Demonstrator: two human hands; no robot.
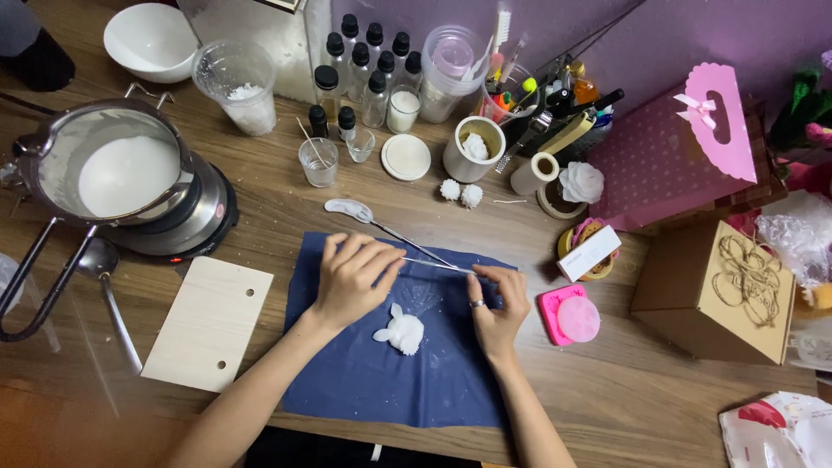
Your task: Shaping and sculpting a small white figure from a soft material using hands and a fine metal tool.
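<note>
both hands over the dark blue cloth mat on the wooden worktop. left hand and right hand each pinch one end of a thin silvery metal rod, held roughly level just above the mat. left grip closed on the rod's left end, fingers curled over it; right grip closed on the right end, thumb and forefinger. ring on a right finger.
small white rabbit-shaped wax figure lies on the mat, between the wrists, just below the rod, not touched.
white-tipped spatula tool lies on the worktop just above the mat. pale wooden board with two holes left of the mat. steel pot of white wax on a hotplate, far left. pink round silicone mould right of the mat.
</note>
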